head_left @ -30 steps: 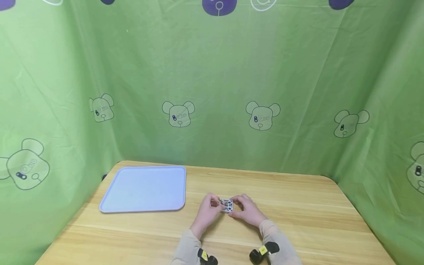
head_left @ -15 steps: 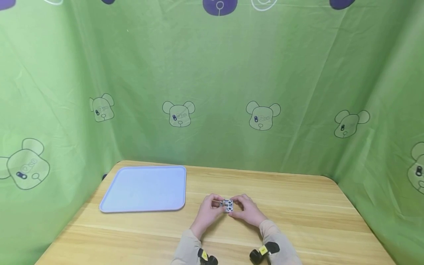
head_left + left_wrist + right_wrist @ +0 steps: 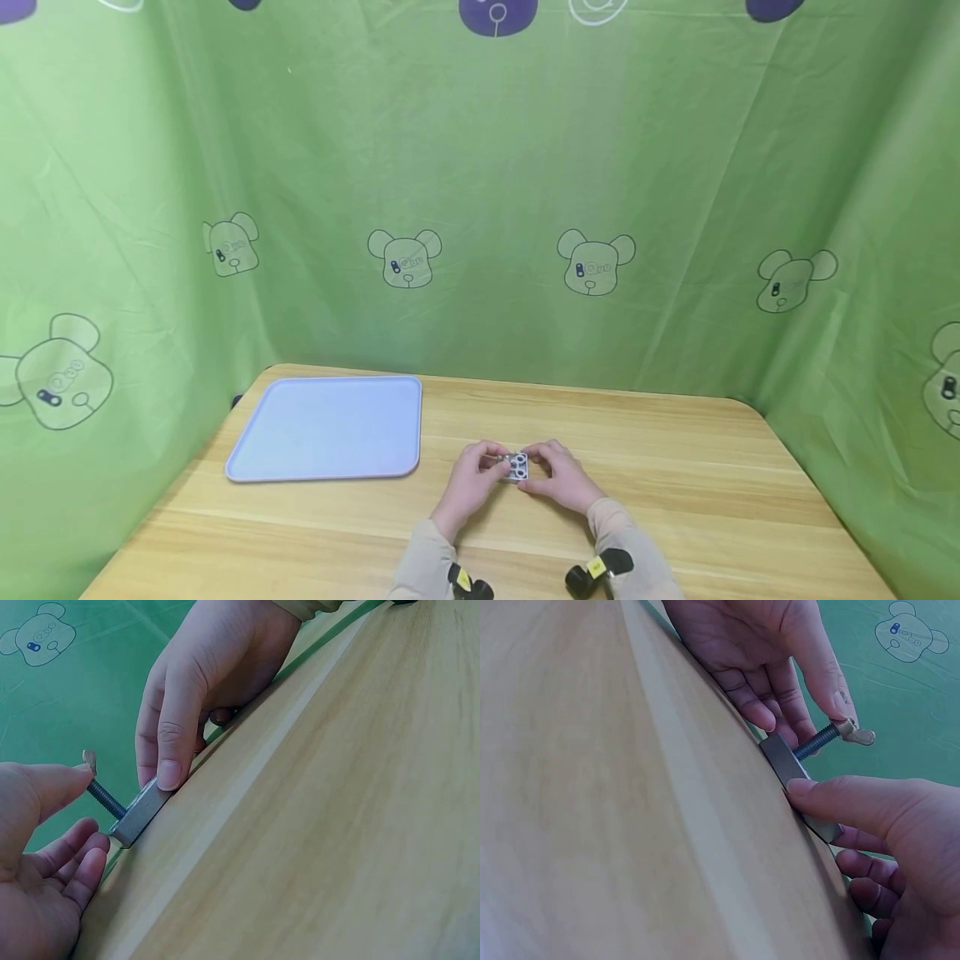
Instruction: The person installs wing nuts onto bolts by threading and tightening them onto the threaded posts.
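A small metal block with round holes lies on the table between both hands. Out of its left end stands a threaded wing screw, its brass-coloured wing head well above the block. My left hand has its thumb against the wing head, with the other fingers bent beside and below it; part of its grip is hidden. My right hand pinches the block's right end between thumb and fingers, as both wrist views show.
A pale blue tray lies at the table's back left. Green printed cloth hangs behind the wooden table and on both sides. Wrist cameras sit on both sleeves.
My left thumb and fingers have shifted slightly around the wing head, the thumb moving off and back over the screw. The right hand and the block have stayed in place.
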Action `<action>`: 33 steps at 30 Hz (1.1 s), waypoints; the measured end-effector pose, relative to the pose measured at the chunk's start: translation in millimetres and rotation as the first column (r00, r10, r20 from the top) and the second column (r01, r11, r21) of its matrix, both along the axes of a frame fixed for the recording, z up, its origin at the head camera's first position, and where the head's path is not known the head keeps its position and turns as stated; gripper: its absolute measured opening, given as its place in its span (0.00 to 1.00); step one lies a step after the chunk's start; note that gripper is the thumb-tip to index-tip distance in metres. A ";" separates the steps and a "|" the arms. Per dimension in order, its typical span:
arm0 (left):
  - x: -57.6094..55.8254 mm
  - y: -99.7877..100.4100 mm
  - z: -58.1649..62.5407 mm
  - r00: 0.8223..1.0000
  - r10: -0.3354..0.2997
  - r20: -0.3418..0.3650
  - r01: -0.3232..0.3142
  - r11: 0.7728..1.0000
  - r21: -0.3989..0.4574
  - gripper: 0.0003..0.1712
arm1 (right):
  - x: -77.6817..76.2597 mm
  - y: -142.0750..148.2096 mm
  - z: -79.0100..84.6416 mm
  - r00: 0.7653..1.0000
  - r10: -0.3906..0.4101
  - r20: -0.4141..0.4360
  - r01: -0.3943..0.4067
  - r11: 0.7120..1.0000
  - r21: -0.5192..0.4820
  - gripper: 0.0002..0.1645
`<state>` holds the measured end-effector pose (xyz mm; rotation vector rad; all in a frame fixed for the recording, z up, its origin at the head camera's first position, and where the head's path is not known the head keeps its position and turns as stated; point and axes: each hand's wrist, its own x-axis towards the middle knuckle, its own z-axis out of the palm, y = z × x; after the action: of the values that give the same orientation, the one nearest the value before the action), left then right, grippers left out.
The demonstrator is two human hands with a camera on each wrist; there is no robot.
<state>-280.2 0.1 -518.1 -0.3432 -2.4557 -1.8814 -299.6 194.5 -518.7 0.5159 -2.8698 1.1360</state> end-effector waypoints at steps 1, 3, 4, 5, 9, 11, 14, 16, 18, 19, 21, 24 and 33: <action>-0.1 0.0 0.0 1.000 0.000 -0.004 0.000 1.000 -0.005 0.10 | 0.0 0.1 -0.1 1.000 0.001 -0.002 -0.001 1.000 0.001 0.32; -0.2 0.1 -0.1 1.000 0.000 -0.010 -0.001 1.000 -0.014 0.10 | -0.1 0.4 -0.4 1.000 0.003 -0.006 -0.003 1.000 0.005 0.32; -0.2 0.1 -0.1 1.000 0.000 -0.012 0.000 1.000 -0.017 0.09 | -0.1 0.5 -0.6 1.000 0.003 -0.007 -0.003 1.000 0.005 0.32; -0.2 0.1 -0.2 1.000 0.000 -0.012 0.000 1.000 -0.020 0.09 | -0.2 0.6 -0.8 1.000 0.003 -0.008 -0.003 1.000 0.005 0.32; 0.1 0.1 0.3 1.000 -0.002 -0.002 0.002 1.000 -0.019 0.09 | -0.1 0.7 -1.1 1.000 0.002 -0.009 -0.002 1.000 0.004 0.33; 0.0 0.2 0.5 1.000 -0.001 0.002 0.001 1.000 -0.014 0.09 | 0.1 0.4 -0.7 1.000 -0.001 -0.006 0.001 1.000 0.003 0.33; -0.4 0.6 1.0 1.000 -0.001 0.016 0.001 1.000 0.013 0.12 | 0.5 -0.2 -0.3 1.000 -0.010 0.006 0.010 1.000 -0.001 0.33; -0.4 0.9 1.8 0.999 -0.001 0.039 -0.001 0.999 0.054 0.16 | 0.6 -0.6 -0.2 1.000 -0.016 0.012 0.016 1.000 -0.002 0.33; -0.2 1.4 2.6 0.998 0.002 0.065 -0.009 0.995 0.101 0.18 | 0.4 -0.9 -0.2 1.000 -0.020 0.017 0.020 1.000 -0.003 0.33; 0.0 1.6 3.1 0.997 0.005 0.076 -0.014 0.993 0.121 0.19 | 0.4 -1.1 0.1 1.000 -0.021 0.018 0.021 1.000 -0.002 0.33; 0.3 2.1 3.5 0.996 0.010 0.090 -0.023 0.988 0.151 0.17 | 0.3 -1.2 0.4 1.000 -0.022 0.019 0.022 1.000 0.000 0.33; 0.6 2.6 3.4 0.997 0.022 0.076 -0.032 0.990 0.136 0.14 | 0.5 -1.3 0.9 1.000 -0.023 0.017 0.023 1.000 0.002 0.33; 1.6 2.1 2.0 0.998 0.015 0.056 -0.019 0.996 0.087 0.14 | 0.5 0.0 0.0 1.000 -0.006 0.006 0.006 1.000 0.002 0.33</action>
<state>-278.6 2.2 -516.1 -0.2696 -2.3917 -2.0111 -299.1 194.6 -518.7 0.5045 -2.8755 1.1356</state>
